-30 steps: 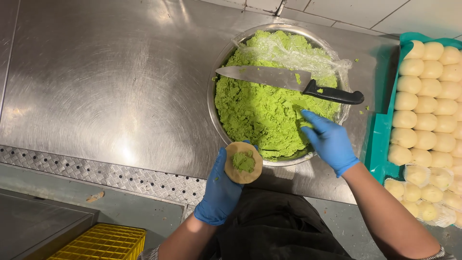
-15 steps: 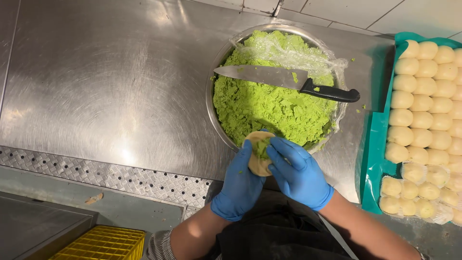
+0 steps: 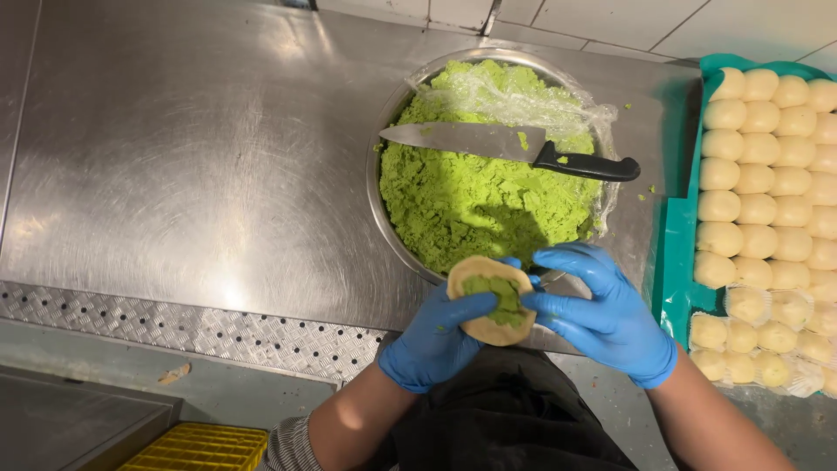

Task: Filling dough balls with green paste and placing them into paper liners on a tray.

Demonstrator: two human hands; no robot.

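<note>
Honestly, the steel worktop (image 3: pixel 192 166) was mostly taken up by a big metal bowl (image 3: pixel 380 205) heaped with green filling (image 3: pixel 471 192), so loads was left to wrap. A teal tray (image 3: pixel 673 253) on the right was packed with finished dough balls (image 3: pixel 767 157). A black-handled knife (image 3: pixel 514 148) lay across the bowl. Below its rim, the left hand (image 3: pixel 436 336) cupped a dough round (image 3: pixel 490 301) with green filling in it, and the right hand (image 3: pixel 602 310) was pinching its edge, not sealed yet.

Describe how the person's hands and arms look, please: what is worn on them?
The left hand and the right hand each wear a thin blue disposable glove ending at the wrist. The forearms are bare; a striped sleeve edge shows near the left elbow.
</note>
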